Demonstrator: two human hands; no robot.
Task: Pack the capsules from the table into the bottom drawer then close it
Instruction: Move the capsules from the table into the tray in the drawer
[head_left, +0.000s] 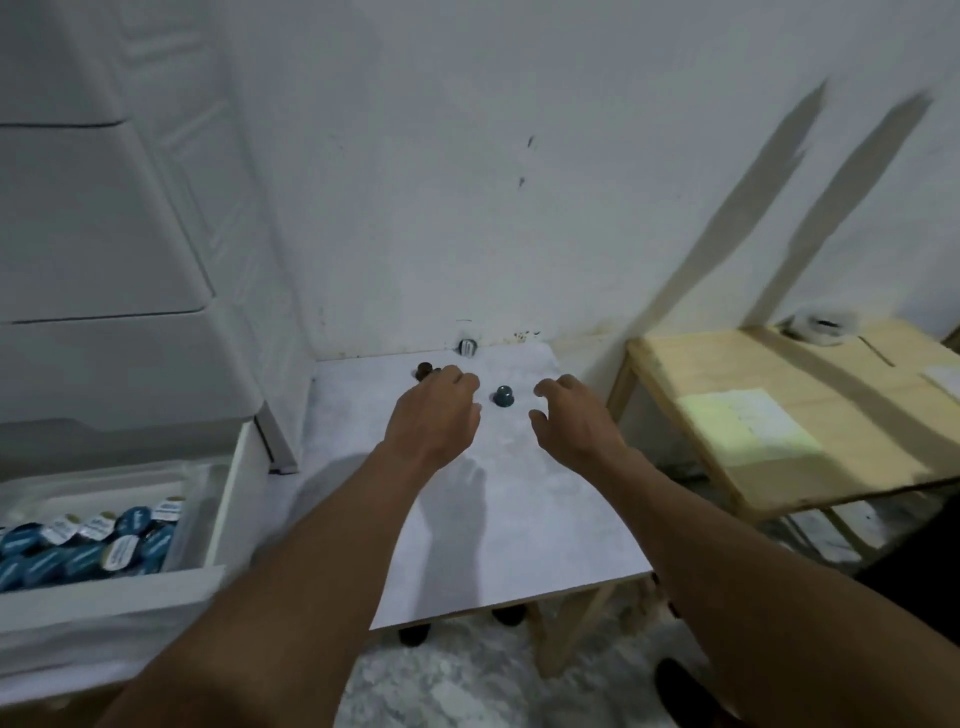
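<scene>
Right hand grip: the right hand (576, 421) is hovering over the table with fingers spread and lightly curved, holding nothing.
Left hand grip: the left hand (436, 410) is reaching with its fingers bent downward. The fingertips are hidden behind the knuckles, so I cannot tell whether they are pinching anything.
Nearest capsule: a teal capsule (503, 396) is standing on the white table (519, 519), between the two hands and touching neither.
Other capsules: a brown capsule (425, 370) is showing just beyond the left hand's fingers. A pale capsule (467, 347) is lying at the back edge against the wall.
Step in hand: by my reading, both hands are closing in to gather the last loose capsules.
Doing it well: the right hand is looking best placed for the teal one, so pinch it by its sides. The left hand should be sweeping the brown one toward the palm so it is not knocked back to the wall. The pale one at the rear is needing a further reach.
Bottom drawer: the bottom drawer (218, 509) is standing pulled out at the left, near the table.
Drawer contents: many blue capsules (88, 545) with pale foil lids are lying packed inside, some of them overlapping.
Progress: mostly packed, judging by the few capsules left. The drawer is not yet closed.
Drawer unit: the upper drawers (104, 234) are sitting closed.
</scene>
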